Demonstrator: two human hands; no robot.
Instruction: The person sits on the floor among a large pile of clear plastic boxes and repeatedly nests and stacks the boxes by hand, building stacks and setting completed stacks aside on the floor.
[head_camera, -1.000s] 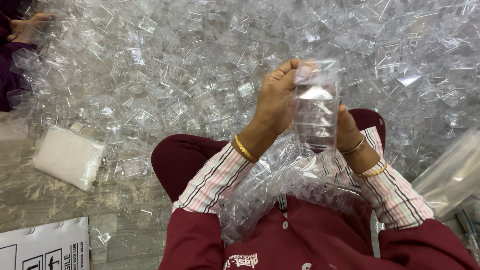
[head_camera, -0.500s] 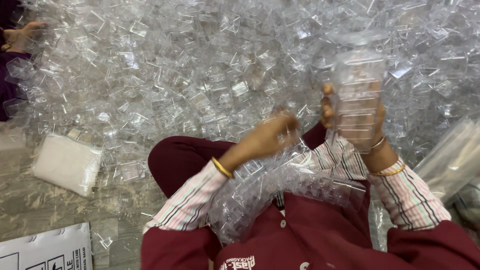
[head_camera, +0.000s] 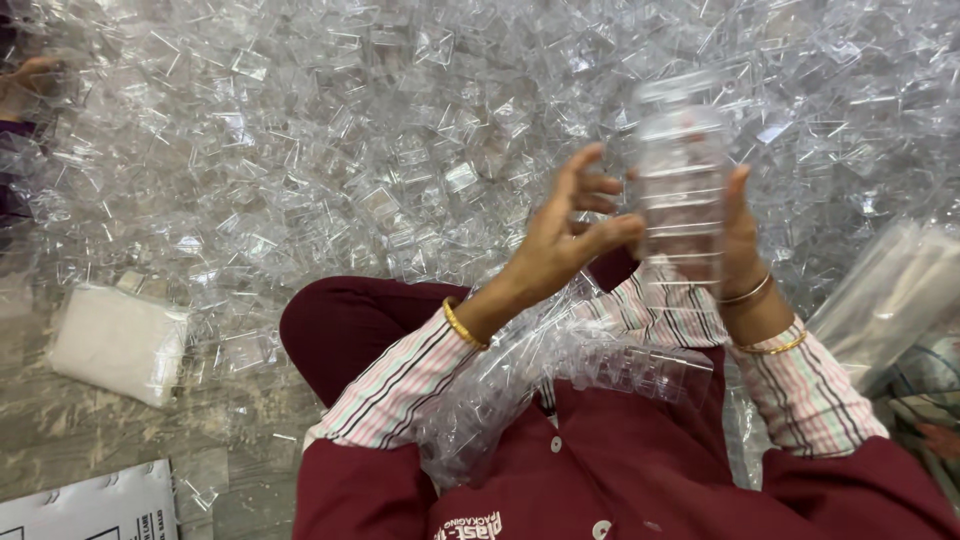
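Nearest us, loose clear trays (head_camera: 520, 390) lay heaped in our lap. Above them our right hand (head_camera: 738, 240) gripped an upright stack of clear plastic containers (head_camera: 682, 180), its long axis vertical. Our left hand (head_camera: 562, 235) hung just left of the stack, fingers spread, apart from it. Beyond spread the pile of clear containers (head_camera: 380, 150).

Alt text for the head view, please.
The right hand holds up a stack of clear plastic cups; the open left hand is beside it. A heap of clear plastic pieces covers the floor ahead.
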